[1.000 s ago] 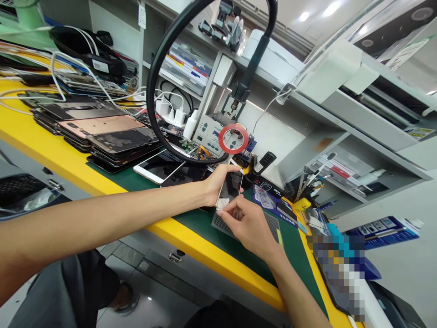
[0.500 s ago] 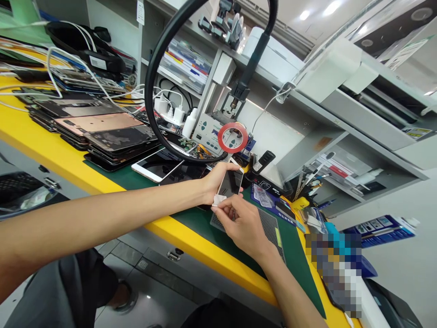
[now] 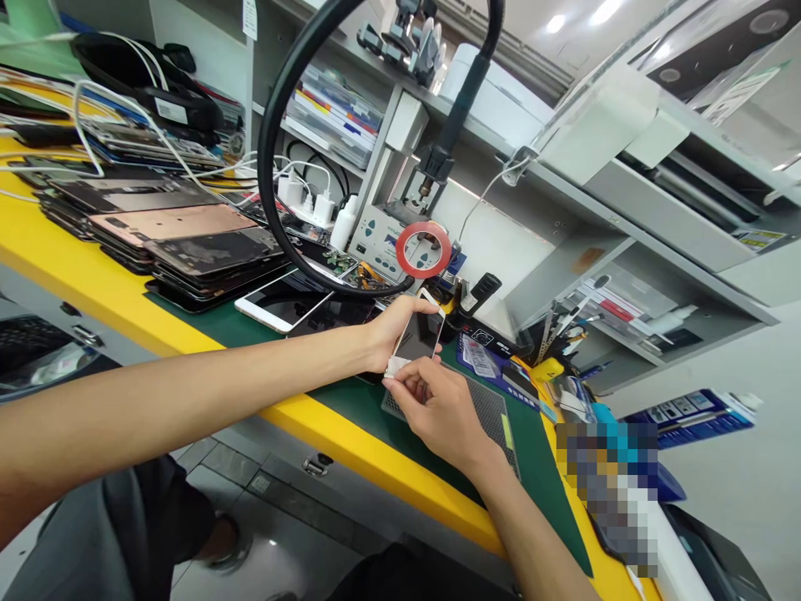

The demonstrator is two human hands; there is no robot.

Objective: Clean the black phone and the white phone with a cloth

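A white-framed phone with a dark screen is tilted above the green mat. My left hand grips it along its left side, the thumb lying near the top end and fingertips showing at the right edge. At the phone's lower end is a small white piece, possibly cloth or paper. My right hand pinches that piece between thumb and fingers, close to the phone's lower edge. Beneath my right hand lies a grey perforated pad.
Stacked phone screens and a white-framed tablet lie to the left. A black hose arches over the bench, near a red tape ring. Tools and a blue box are at the right.
The white piece now lies lower and flatter against the phone's lower end, with my right fingers closer over it. The whole view has shifted slightly; my left hand keeps its hold.
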